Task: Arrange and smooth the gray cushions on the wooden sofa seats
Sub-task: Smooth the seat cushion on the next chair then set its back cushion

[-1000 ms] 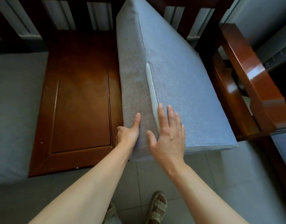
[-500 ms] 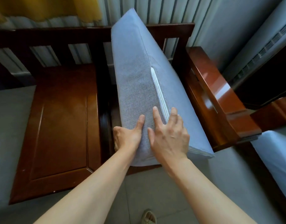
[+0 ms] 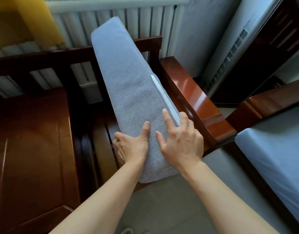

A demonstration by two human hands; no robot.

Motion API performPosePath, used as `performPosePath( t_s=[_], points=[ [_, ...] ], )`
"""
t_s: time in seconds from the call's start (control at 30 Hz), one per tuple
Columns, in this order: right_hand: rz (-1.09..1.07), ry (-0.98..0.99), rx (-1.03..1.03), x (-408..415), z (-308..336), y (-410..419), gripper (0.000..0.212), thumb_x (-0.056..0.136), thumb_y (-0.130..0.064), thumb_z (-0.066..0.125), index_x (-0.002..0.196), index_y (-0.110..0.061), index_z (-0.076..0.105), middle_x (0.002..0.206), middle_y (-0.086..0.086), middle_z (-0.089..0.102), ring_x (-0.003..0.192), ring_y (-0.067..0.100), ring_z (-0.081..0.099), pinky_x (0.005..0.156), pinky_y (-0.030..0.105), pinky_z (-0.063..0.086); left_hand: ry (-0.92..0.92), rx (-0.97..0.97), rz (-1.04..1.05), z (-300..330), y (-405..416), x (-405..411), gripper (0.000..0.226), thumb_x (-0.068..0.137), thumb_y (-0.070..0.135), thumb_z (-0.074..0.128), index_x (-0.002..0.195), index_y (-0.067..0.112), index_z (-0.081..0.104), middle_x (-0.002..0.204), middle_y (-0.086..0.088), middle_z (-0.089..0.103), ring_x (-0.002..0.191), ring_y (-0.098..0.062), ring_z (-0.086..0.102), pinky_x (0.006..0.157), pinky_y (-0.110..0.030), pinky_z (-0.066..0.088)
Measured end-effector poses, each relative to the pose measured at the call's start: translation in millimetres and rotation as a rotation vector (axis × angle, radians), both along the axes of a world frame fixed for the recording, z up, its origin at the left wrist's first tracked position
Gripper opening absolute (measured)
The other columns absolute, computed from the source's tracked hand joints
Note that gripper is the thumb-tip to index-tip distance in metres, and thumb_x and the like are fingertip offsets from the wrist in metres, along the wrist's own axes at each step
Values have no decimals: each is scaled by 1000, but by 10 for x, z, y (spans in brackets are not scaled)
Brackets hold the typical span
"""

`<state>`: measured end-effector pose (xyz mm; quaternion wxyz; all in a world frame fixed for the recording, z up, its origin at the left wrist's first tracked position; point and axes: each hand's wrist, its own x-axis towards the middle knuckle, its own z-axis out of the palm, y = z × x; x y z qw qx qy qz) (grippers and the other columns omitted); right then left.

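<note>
The dark reddish-brown wooden sofa frame showed a bare polished seat panel at its left and an open slatted seat at its right end, against the glossy wooden armrest. Above that open seat the thick rectangular gray fabric cushion stood on edge, tipped steeply, its far end above the backrest rail and its near end past the seat's front edge. A pale zipper ran along its right edge.

The right hand lay on the near end, fingers spread and curled over the zipper edge. The left hand gripped the left face, thumb on the narrow side.

Laying it down well would probably mean lowering it slowly, squaring its corners to the seat's edges.

No containers were visible; a second gray cushion lay on the neighbouring seat at right.
</note>
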<state>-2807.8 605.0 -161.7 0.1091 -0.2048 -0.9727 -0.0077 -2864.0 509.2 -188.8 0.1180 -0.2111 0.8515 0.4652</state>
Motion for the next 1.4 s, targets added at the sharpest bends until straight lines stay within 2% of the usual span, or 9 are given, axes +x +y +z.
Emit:
performPosePath(
  t_s=[0.07,0.13,0.23,0.33,0.43,0.63,0.87,1.1,1.4],
  points=[
    [-24,-10,5,-3,22,110,67,81,-56,55,139,-24,47,119,21,57,85,30,60,58,34,49,45,-27,-37,40,136,1,89,72,71,59,124,3,34,132,-16,39,121,-35,45,94,-40,36],
    [-62,-33,-3,-35,87,206,68,83,-57,47,144,-27,40,122,19,54,87,30,59,61,35,48,116,-62,-115,77,256,-18,93,76,69,57,134,2,27,138,-15,33,129,-33,35,99,-42,33],
    [-75,-93,-33,-90,192,382,68,91,-59,36,151,-33,16,135,15,42,104,29,52,76,37,46,163,-90,-262,131,441,-61,96,84,66,47,152,15,1,155,-13,10,140,-32,18,110,-46,22],
    [-48,-71,-68,-87,260,600,68,93,-59,33,152,-34,8,140,13,37,111,26,48,82,37,44,236,-179,-390,192,651,-132,79,89,65,37,152,33,3,157,-14,-10,142,-34,10,113,-48,16],
    [-38,-61,-100,-87,279,861,68,93,-58,35,152,-35,10,142,12,36,115,27,48,85,38,44,271,-249,-436,232,876,-171,73,88,68,32,150,40,7,157,-8,-18,141,-32,8,109,-49,25],
    [40,-94,-165,-196,310,1416,65,93,-59,34,150,-39,9,144,11,30,120,29,44,89,39,43,322,-325,-429,304,1306,-125,69,90,65,34,150,39,12,159,8,-12,139,-33,12,106,-49,29],
    [142,-101,-262,-355,351,2014,61,95,-52,33,150,-37,12,136,12,32,117,29,44,88,40,43,321,-449,-361,419,1850,-20,64,92,62,34,149,41,16,160,12,-5,137,-28,20,103,-44,34],
    [180,-115,-311,-256,290,2399,61,96,-52,32,151,-38,9,142,15,27,118,32,44,88,40,43,207,-480,-234,477,2258,200,64,91,63,32,149,45,11,159,-7,-5,131,-32,35,99,-45,36],
    [188,-135,-365,-195,326,2770,60,97,-51,31,151,-38,9,143,16,27,123,34,41,93,42,41,221,-517,-227,497,2618,278,64,92,61,33,149,43,10,155,-13,6,128,-33,38,98,-43,37]
  ],
)
